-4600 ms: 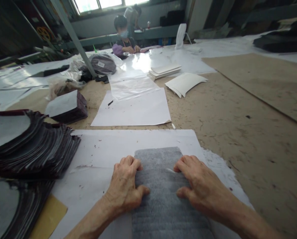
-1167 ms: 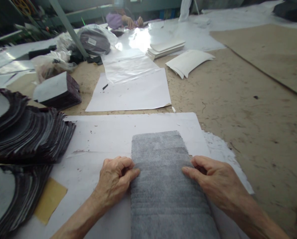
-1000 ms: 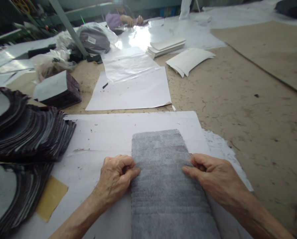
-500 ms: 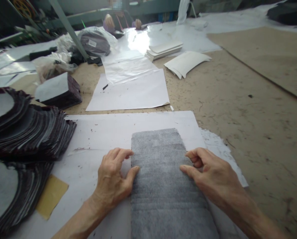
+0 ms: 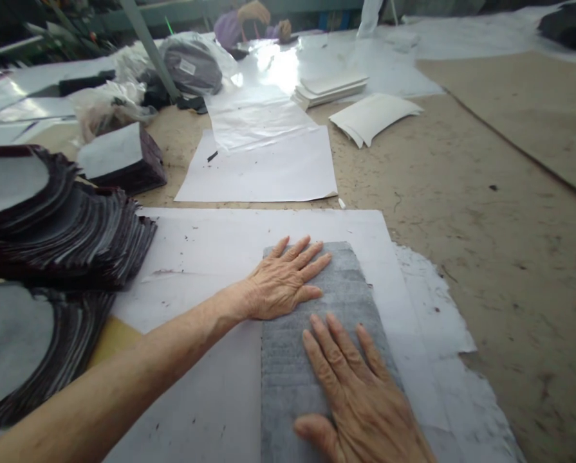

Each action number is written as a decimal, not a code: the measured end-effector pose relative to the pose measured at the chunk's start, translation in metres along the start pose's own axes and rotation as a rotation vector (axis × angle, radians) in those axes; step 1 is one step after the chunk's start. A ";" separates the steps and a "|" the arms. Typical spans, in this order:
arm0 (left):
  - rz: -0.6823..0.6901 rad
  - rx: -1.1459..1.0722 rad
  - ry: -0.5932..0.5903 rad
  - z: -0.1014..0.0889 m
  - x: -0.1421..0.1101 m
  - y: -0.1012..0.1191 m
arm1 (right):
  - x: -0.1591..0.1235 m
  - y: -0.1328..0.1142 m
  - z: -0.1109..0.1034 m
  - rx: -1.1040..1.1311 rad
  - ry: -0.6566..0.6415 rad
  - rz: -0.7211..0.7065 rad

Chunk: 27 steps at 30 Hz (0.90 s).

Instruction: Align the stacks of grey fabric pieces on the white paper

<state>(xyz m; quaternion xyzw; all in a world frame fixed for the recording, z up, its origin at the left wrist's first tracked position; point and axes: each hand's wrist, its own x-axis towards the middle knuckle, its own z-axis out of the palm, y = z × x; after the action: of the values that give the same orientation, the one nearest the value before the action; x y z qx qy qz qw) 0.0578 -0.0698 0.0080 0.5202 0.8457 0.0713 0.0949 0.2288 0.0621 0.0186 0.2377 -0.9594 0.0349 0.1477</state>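
Observation:
A grey felt-like strip lies lengthwise on a large white paper sheet in front of me. My left hand rests flat on the strip's far end, fingers stretched out and slightly spread. My right hand lies flat on the strip nearer to me, palm down with fingers straight. Neither hand holds anything.
Stacks of dark curved pieces stand at the left, with a smaller dark stack behind. More white sheets, plastic film and white card piles lie farther back. Another person's hands work at the far edge. Bare brown board spreads to the right.
Both hands left the strip's side edges, where their fingers were curled, and now lie flat and open on top of it. The left hand went forward, the right hand came back.

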 end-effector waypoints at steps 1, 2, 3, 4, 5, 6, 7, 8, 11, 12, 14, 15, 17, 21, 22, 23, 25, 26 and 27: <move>-0.001 0.005 -0.001 0.000 -0.001 0.000 | -0.003 -0.001 0.002 -0.006 0.001 -0.013; 0.000 0.007 0.000 0.000 -0.001 0.001 | -0.005 -0.002 0.004 -0.018 0.004 -0.025; 0.001 0.008 0.001 -0.001 -0.001 0.001 | -0.007 -0.003 0.004 -0.028 0.018 -0.041; 0.000 0.006 0.002 -0.001 -0.001 0.001 | -0.008 -0.004 0.004 -0.032 0.039 -0.061; -0.003 0.005 0.003 -0.002 0.000 0.001 | -0.010 -0.005 0.005 -0.031 0.054 -0.085; -0.004 0.004 0.000 -0.002 0.000 0.001 | -0.012 -0.007 0.005 -0.025 0.062 -0.098; -0.002 0.003 -0.005 -0.002 0.000 0.001 | -0.015 -0.009 0.006 -0.011 0.067 -0.103; -0.003 0.004 -0.010 -0.002 0.001 0.001 | -0.018 -0.011 0.007 0.005 0.057 -0.105; -0.005 0.005 -0.020 -0.002 0.001 0.001 | -0.031 -0.018 0.008 -0.007 0.031 -0.110; -0.007 0.006 -0.021 -0.002 0.001 0.001 | -0.035 -0.020 0.007 -0.028 0.030 -0.116; -0.008 0.010 -0.025 -0.002 0.001 0.001 | -0.043 -0.026 0.006 -0.050 0.037 -0.127; -0.008 0.013 -0.030 -0.002 0.001 0.001 | -0.047 -0.029 0.005 -0.041 0.033 -0.125; -0.014 0.016 -0.041 -0.002 0.001 0.001 | -0.052 -0.034 0.004 -0.008 0.019 -0.113; -0.015 0.000 -0.045 -0.001 0.002 0.000 | -0.061 -0.043 0.004 -0.027 0.033 -0.089; -0.016 -0.002 -0.037 0.000 0.002 0.000 | -0.063 -0.045 0.005 -0.034 0.049 -0.071; -0.016 -0.002 -0.031 0.000 0.002 0.000 | -0.066 -0.047 0.006 -0.035 0.063 -0.048; -0.020 0.006 -0.027 0.000 0.002 0.000 | -0.071 -0.053 0.008 -0.020 0.069 0.003; -0.023 0.013 -0.029 0.000 0.002 0.000 | -0.074 -0.056 0.009 -0.015 0.068 0.027; -0.025 0.020 -0.033 0.000 0.002 0.000 | -0.076 -0.059 0.010 -0.016 0.072 0.054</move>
<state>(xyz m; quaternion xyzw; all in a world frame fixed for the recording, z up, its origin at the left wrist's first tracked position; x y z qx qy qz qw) 0.0574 -0.0683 0.0075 0.5115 0.8513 0.0531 0.1045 0.3177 0.0425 -0.0143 0.2093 -0.9598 0.0398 0.1829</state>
